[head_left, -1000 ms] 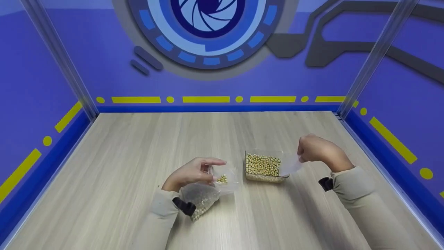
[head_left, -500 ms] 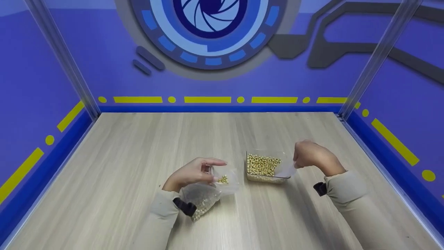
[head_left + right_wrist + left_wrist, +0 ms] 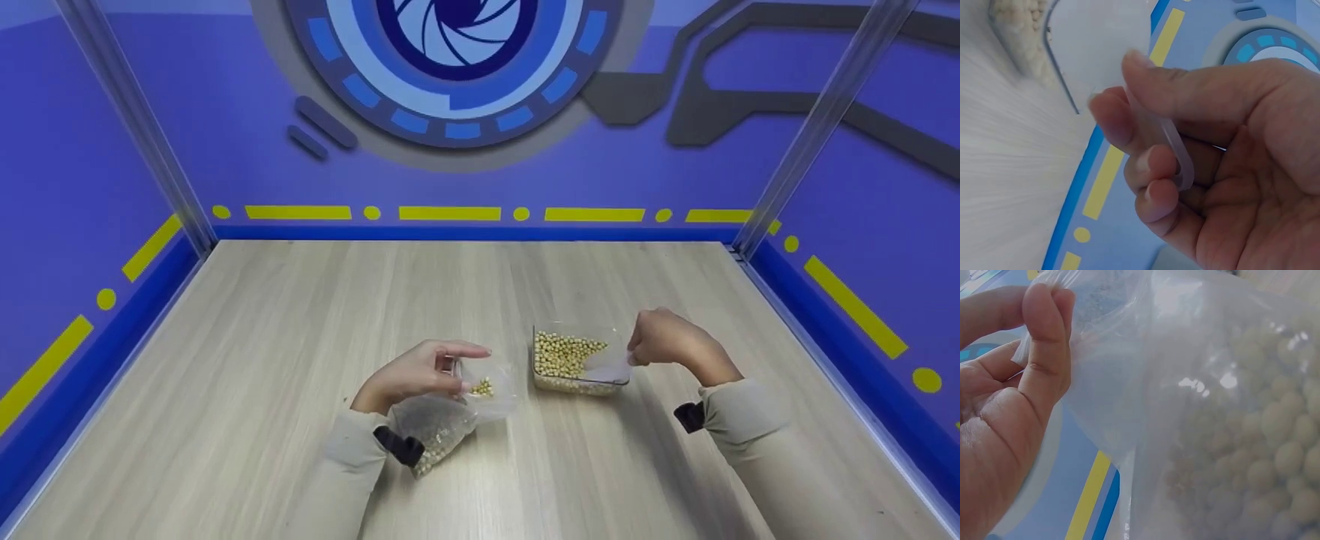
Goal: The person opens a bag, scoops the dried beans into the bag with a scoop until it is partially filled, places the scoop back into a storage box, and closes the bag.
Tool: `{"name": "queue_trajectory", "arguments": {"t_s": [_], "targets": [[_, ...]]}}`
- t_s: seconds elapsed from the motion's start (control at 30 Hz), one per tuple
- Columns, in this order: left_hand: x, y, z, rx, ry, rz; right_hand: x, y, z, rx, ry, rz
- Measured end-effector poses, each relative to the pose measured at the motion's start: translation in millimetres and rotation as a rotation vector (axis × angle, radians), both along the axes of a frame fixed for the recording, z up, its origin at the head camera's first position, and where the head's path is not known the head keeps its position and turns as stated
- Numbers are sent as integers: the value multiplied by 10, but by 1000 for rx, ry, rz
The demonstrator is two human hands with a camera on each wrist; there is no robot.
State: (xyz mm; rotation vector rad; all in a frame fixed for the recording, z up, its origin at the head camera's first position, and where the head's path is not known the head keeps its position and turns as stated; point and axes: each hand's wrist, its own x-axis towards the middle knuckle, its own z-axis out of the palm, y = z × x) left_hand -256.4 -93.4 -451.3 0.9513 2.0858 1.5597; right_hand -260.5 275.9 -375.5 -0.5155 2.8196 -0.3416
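Observation:
In the head view my left hand (image 3: pixel 412 377) grips the top of a clear plastic bag (image 3: pixel 435 424), thumb and fingers apart at its mouth. Pale round beans fill the bag's lower part, seen close up as beans (image 3: pixel 1275 461) in the left wrist view. A few beans (image 3: pixel 482 387) show at the bag's mouth. My right hand (image 3: pixel 671 341) pinches the handle of a translucent white scoop (image 3: pixel 609 367), whose blade dips among the beans in a clear rectangular container (image 3: pixel 581 385). The right wrist view shows my fingers curled round the scoop's handle (image 3: pixel 1176 152).
The container stands on a wood-grain table (image 3: pixel 337 300), to the right of the bag. Blue panels (image 3: pixel 480 180) with yellow markings enclose the back and sides. A clear corner post (image 3: pixel 802 135) rises at the back right.
My right hand has moved left and slightly down, pushing the scoop further into the beans toward the container's near side. My left hand and the bag have stayed in place.

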Motion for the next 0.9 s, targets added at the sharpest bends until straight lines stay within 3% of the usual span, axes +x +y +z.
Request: {"name": "queue_trajectory", "arguments": {"t_s": [0.47, 0.9], "targets": [[-5, 18, -10, -3, -16, -6, -64, 91, -271, -97, -28, -93], [-10, 23, -9, -16, -1, -6, -75, 91, -444, -200, 34, -137]]}}
